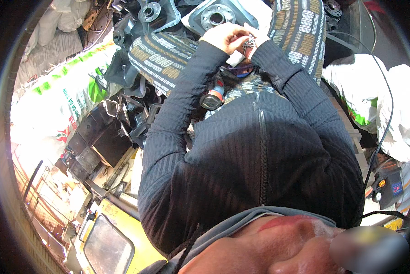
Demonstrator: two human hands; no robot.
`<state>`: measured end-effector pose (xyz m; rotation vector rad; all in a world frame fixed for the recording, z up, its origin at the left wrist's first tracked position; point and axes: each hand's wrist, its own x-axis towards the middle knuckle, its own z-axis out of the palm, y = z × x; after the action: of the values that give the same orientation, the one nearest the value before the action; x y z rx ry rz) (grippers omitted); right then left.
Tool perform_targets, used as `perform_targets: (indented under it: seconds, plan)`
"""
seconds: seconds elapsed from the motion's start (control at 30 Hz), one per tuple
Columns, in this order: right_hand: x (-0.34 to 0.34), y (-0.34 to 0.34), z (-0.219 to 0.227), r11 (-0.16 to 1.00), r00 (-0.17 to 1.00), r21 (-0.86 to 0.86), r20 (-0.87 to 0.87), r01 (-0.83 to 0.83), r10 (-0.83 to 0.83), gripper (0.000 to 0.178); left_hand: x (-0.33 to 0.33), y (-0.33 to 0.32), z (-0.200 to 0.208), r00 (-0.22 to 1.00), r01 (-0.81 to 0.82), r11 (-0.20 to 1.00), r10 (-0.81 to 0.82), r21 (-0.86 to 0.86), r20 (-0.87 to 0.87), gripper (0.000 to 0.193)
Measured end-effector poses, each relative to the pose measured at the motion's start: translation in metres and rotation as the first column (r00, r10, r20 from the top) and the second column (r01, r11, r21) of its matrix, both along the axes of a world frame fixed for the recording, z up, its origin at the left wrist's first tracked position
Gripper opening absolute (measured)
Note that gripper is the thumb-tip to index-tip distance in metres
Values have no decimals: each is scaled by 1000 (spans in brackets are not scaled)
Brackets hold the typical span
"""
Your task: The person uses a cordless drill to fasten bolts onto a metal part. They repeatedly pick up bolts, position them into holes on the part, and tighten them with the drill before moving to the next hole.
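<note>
At the upper centre of the frame, a small metal part (250,42) was gripped by both closed hands, left hand (224,36) and right hand (259,39); it was judged stiff, light, best pinched at its edges.

Both hands (239,39) together at lap, fingers (250,34) curled.

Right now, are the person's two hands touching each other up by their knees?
Touching. The head view shows the left hand and right hand pressed together, fingers meeting around a small metal part, no gap visible.
</note>
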<state>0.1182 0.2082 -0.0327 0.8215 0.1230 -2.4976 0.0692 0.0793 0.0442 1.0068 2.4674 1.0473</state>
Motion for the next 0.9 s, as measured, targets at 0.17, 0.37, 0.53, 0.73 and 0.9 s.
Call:
perform_targets:
  seconds: [0.17, 0.37, 0.53, 0.73, 0.9]
  plan:
    - [-1, 3, -4, 992, 997, 115, -50, -60, 66, 34, -12, -42, 34, 935, -315, 926, 264, 210, 236, 14]
    - [-9, 7, -10, 965, 995, 248, 28, 88, -98, 30, -1, -177, 87, 720, -681, 666, 685, -304, -114, 7]
    - [-40, 8, -3, 792, 987, 601, 28, 110, -158, 22, 16, -197, 56, 780, -624, 661, 492, -417, -387, 11]
    - [-68, 14, 2, 784, 985, 598, -62, 165, -160, 19, -4, -172, 83, 786, -562, 657, 614, -503, -76, 26]
    - [-61, 4, -31, 741, 991, 669, 125, -51, -45, 21, -11, -104, 49, 781, -433, 901, 378, -4, 498, 20]
